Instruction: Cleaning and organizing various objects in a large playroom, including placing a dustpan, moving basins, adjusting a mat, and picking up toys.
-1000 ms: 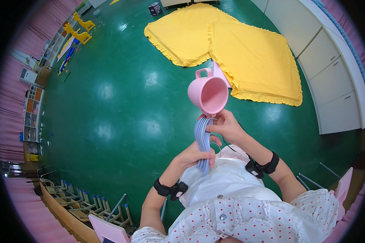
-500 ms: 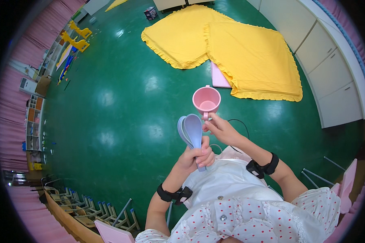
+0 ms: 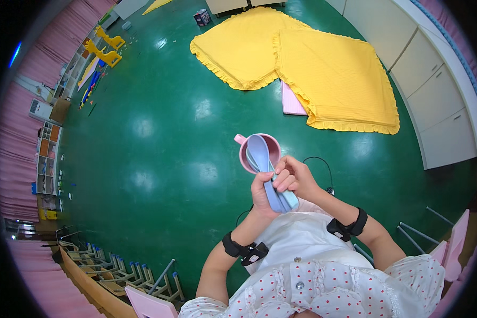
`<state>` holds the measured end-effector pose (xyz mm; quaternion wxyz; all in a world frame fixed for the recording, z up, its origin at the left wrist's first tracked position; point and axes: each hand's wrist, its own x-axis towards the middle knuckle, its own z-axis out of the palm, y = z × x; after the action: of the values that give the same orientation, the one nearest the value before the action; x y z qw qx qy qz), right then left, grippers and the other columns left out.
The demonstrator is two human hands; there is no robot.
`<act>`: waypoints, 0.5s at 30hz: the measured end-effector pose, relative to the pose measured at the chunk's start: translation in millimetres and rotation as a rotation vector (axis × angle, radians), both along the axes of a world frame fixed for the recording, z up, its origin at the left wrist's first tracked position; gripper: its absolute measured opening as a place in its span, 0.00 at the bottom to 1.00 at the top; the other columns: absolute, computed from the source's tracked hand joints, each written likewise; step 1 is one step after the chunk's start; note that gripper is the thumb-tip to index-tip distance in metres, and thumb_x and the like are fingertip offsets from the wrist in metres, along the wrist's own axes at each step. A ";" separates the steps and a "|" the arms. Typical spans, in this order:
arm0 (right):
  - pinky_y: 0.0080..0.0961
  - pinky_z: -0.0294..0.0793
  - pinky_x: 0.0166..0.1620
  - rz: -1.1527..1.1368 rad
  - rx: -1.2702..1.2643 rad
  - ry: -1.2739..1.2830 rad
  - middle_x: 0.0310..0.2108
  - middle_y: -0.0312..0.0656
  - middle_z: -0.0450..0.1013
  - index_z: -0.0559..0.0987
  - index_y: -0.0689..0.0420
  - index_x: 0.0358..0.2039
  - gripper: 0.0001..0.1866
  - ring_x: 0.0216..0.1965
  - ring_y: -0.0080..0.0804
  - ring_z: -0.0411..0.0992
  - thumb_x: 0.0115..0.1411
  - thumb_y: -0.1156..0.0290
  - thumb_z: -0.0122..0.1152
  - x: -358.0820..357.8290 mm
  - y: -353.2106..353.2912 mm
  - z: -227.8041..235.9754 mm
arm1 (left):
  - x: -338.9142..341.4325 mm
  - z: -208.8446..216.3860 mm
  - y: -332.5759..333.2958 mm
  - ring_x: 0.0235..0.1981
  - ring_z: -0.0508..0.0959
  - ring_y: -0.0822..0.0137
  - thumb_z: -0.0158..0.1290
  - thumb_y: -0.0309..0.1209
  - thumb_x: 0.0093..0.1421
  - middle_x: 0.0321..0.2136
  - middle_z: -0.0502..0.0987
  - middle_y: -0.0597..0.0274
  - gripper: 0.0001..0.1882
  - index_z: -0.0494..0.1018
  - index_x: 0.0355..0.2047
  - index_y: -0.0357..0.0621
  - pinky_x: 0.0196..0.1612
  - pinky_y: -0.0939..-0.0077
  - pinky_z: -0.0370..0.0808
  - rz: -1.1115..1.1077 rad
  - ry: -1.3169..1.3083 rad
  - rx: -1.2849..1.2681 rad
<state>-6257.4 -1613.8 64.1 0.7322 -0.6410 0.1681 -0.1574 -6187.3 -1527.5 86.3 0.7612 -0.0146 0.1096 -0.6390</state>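
Spoons (image 3: 258, 147), blue and pale green, stacked, bowls over the mouth of a pink cup (image 3: 274, 146); left hand (image 3: 261, 197) clenched round the handles. Right hand (image 3: 298, 177), fingers curled, supports the cup, exact grip hidden. Beyond: two yellow frilled covers (image 3: 336, 79), green floor (image 3: 159, 169).

There is lots of room over the green floor (image 3: 169, 148), left of the pink cup (image 3: 274, 148). Spoons (image 3: 258, 149) block part of its opening. White cupboards (image 3: 434, 90) block the upper right, and chairs (image 3: 114, 286) crowd the lower left.
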 end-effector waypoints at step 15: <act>0.21 0.68 0.34 -0.080 -0.090 0.065 0.27 0.40 0.71 0.69 0.62 0.31 0.09 0.31 0.24 0.69 0.48 0.75 0.55 0.8 6.8 -13.2 | -6.1 -0.5 5.9 0.22 0.68 0.73 0.46 0.34 0.46 0.18 0.64 0.68 0.13 0.60 0.29 0.39 0.36 0.76 0.68 0.118 0.011 0.233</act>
<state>-6256.6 -1607.1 50.9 0.6899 -0.6708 0.2098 -0.1732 -6193.4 -1521.6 85.8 0.7934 0.0643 0.1862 -0.5759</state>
